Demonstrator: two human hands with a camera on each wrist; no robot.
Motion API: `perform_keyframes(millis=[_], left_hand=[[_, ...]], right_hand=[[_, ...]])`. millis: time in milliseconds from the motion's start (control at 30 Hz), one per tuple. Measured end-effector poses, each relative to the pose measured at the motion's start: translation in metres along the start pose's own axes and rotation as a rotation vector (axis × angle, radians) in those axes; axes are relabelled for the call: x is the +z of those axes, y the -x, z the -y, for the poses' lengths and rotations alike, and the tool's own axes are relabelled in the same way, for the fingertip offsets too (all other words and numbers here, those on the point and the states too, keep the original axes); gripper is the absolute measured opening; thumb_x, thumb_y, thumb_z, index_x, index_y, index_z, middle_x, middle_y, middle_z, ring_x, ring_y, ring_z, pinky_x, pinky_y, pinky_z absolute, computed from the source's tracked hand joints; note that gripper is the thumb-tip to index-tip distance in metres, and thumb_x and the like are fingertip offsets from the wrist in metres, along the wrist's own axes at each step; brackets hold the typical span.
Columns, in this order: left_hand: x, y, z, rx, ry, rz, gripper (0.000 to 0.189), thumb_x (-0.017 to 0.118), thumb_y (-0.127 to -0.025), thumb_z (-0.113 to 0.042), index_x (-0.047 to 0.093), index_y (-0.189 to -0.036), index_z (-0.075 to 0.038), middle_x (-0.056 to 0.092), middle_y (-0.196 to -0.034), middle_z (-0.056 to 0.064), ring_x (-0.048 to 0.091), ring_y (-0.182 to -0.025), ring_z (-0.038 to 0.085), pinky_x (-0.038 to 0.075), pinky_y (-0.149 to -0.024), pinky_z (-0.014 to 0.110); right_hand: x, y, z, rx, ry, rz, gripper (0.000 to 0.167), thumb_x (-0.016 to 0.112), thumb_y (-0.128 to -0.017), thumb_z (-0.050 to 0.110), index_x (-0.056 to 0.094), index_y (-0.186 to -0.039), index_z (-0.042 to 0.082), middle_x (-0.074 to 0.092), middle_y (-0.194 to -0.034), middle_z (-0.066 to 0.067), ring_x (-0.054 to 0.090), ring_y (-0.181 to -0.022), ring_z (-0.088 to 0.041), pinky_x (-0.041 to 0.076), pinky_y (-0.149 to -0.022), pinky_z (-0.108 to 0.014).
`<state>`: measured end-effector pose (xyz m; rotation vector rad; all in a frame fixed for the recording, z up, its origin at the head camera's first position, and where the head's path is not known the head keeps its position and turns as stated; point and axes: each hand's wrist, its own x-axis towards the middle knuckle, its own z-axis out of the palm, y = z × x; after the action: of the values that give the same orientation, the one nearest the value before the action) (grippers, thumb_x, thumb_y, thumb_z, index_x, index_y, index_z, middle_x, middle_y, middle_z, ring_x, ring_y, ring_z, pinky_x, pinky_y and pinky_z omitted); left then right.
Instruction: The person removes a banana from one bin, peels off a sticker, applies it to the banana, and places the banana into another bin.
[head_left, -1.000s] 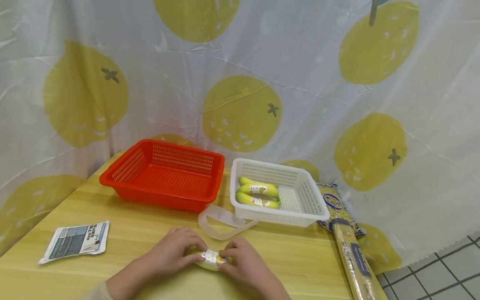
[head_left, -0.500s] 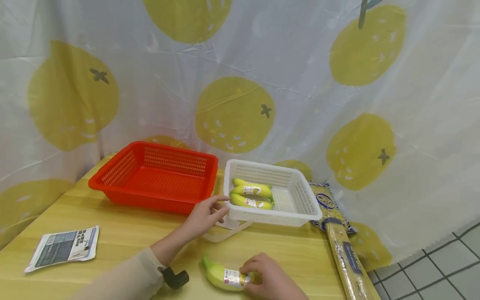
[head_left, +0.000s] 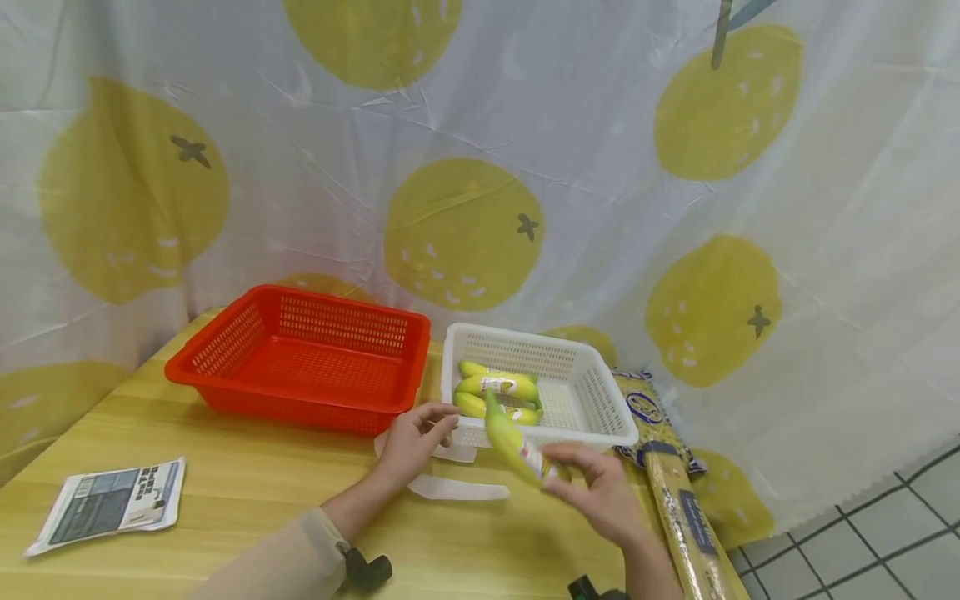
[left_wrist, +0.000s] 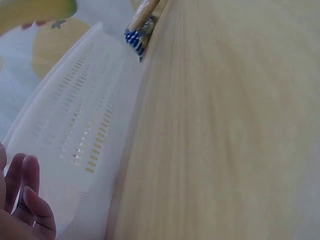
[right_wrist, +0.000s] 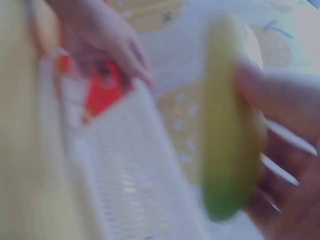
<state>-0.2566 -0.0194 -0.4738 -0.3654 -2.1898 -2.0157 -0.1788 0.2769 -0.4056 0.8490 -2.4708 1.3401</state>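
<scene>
My right hand (head_left: 600,492) pinches a banana (head_left: 512,435) with a white label near its lower end, between thumb and fingers. The banana is raised and tilted, its green tip overlapping the front rim of the white basket (head_left: 570,439) in the head view. Motion blurs it in the right wrist view (right_wrist: 227,125). Beside the basket's front left corner is my left hand (head_left: 411,446), fingers loosely bent and fingertips right at the rim. Three labelled bananas (head_left: 498,386) lie side by side inside the basket, at its left.
A red basket (head_left: 300,396) stands left of the white one. Translucent white strips (head_left: 459,490) lie on the table (head_left: 255,500) in front. At the left is a flat printed packet (head_left: 108,504). A pasta bag (head_left: 645,408) and a long noodle pack (head_left: 686,521) line the right side.
The left hand has let go of the banana and moved up to the white basket's corner. My right hand has lifted the banana off the table toward the basket. The strips have shifted.
</scene>
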Motion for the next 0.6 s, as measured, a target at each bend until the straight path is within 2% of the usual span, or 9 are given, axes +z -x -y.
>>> perform_keyframes(millis=[67,133,233,300,367,500,600], left_hand=[[0.0,0.0,0.0,0.006,-0.013,-0.005,0.026,0.074,-0.097,-0.023,0.075,-0.118,-0.009,0.074,-0.099,0.017,0.069,-0.072,0.015,0.049,-0.056,0.021],[0.0,0.001,0.0,0.008,-0.027,-0.008,0.025,0.074,-0.097,-0.024,0.075,-0.118,-0.009,0.074,-0.098,0.016,0.068,-0.072,0.015,0.049,-0.057,0.022],[0.0,0.001,0.0,0.009,-0.052,-0.015,0.024,0.074,-0.096,-0.024,0.076,-0.116,-0.011,0.074,-0.093,0.012,0.068,-0.073,0.016,0.048,-0.056,0.022],[-0.001,0.001,0.0,0.008,-0.053,-0.015,0.022,0.074,-0.096,-0.024,0.077,-0.115,-0.012,0.073,-0.089,0.01,0.068,-0.074,0.017,0.047,-0.055,0.022],[-0.001,0.001,0.0,0.014,-0.049,-0.014,0.021,0.074,-0.096,-0.024,0.077,-0.114,-0.014,0.072,-0.088,0.009,0.069,-0.075,0.018,0.047,-0.055,0.022],[-0.002,0.001,0.001,0.052,-0.045,-0.003,0.016,0.072,-0.098,-0.024,0.076,-0.113,-0.019,0.072,-0.094,0.014,0.069,-0.076,0.019,0.049,-0.055,0.022],[-0.003,0.002,0.002,0.077,-0.045,-0.007,0.018,0.07,-0.1,-0.022,0.074,-0.115,-0.015,0.072,-0.098,0.017,0.068,-0.075,0.017,0.049,-0.057,0.022]], right_hand=[[-0.013,-0.025,-0.003,0.063,0.128,-0.101,0.038,0.083,-0.085,0.011,0.074,-0.122,0.012,0.074,-0.122,-0.007,0.067,-0.111,-0.023,0.056,-0.095,-0.039],[-0.021,-0.05,-0.01,0.121,0.269,-0.09,0.04,0.083,-0.086,0.015,0.073,-0.125,0.014,0.072,-0.126,-0.007,0.066,-0.116,-0.028,0.056,-0.096,-0.046],[-0.022,-0.082,-0.023,0.184,0.404,0.085,0.039,0.08,-0.091,0.021,0.072,-0.129,0.018,0.071,-0.13,-0.005,0.064,-0.122,-0.03,0.055,-0.098,-0.05],[-0.021,-0.098,-0.031,0.209,0.424,0.207,0.038,0.079,-0.092,0.022,0.072,-0.129,0.018,0.071,-0.13,-0.004,0.064,-0.123,-0.031,0.054,-0.099,-0.049],[-0.019,-0.11,-0.037,0.238,0.408,0.295,0.035,0.078,-0.093,0.022,0.074,-0.128,0.018,0.072,-0.128,-0.003,0.065,-0.121,-0.029,0.055,-0.098,-0.048],[-0.019,-0.122,-0.042,0.278,0.354,0.424,0.028,0.078,-0.093,0.018,0.077,-0.121,0.017,0.075,-0.122,-0.002,0.068,-0.115,-0.025,0.058,-0.093,-0.042],[-0.017,-0.122,-0.044,0.292,0.354,0.506,0.025,0.077,-0.093,0.015,0.079,-0.117,0.017,0.076,-0.118,0.0,0.07,-0.109,-0.02,0.058,-0.089,-0.038]])
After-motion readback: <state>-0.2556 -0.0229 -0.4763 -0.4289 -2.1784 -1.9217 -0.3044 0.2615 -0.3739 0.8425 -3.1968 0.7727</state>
